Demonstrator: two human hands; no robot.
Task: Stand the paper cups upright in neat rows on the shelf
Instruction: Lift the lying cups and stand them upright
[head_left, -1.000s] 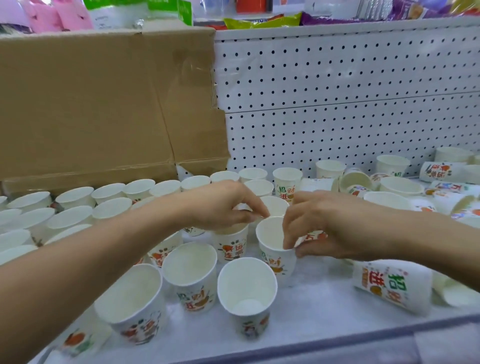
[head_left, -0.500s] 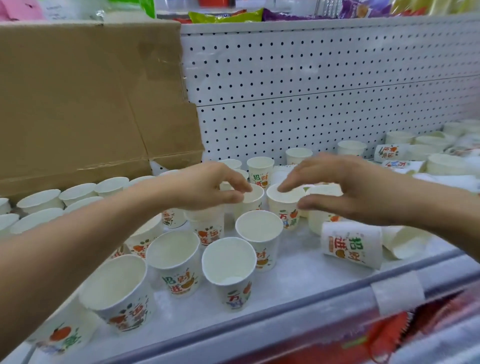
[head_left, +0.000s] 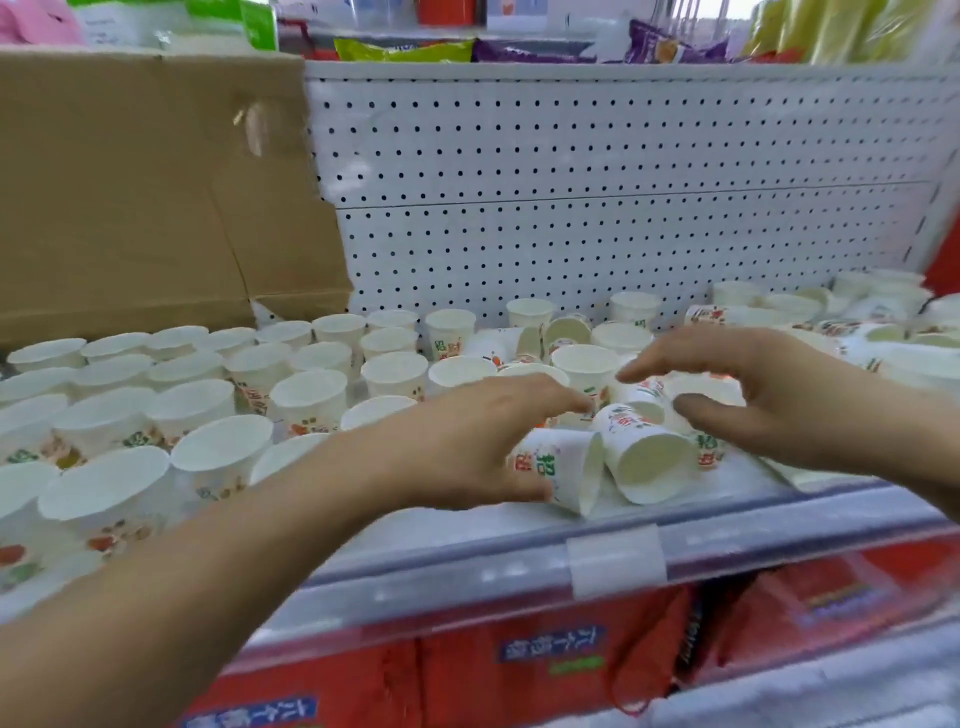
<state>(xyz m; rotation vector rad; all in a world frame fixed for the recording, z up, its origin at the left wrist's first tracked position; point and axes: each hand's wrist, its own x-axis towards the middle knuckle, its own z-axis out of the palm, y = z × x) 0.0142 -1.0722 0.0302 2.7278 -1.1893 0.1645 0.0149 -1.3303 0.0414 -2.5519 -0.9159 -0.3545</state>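
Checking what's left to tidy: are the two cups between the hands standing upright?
No. Both cups lie on their sides near the shelf's front edge, between the left hand and right hand.

The white metal shelf (head_left: 727, 475), with a clear plastic strip along its front edge and a white perforated back panel (head_left: 571, 156), carries many small white paper cups printed with red, orange and green characters. Left of the tipped cup with its open mouth toward the camera (head_left: 647, 460), upright cups (head_left: 311, 397) stand in close rows from front edge to back panel. A second cup on its side (head_left: 566, 475) lies just beside that tipped cup, on its left. Behind and to its right, cups (head_left: 810, 317) lie jumbled, some upright, some on their sides. A flattened brown cardboard sheet (head_left: 130, 197) stands at the back, far left of the tipped cup.
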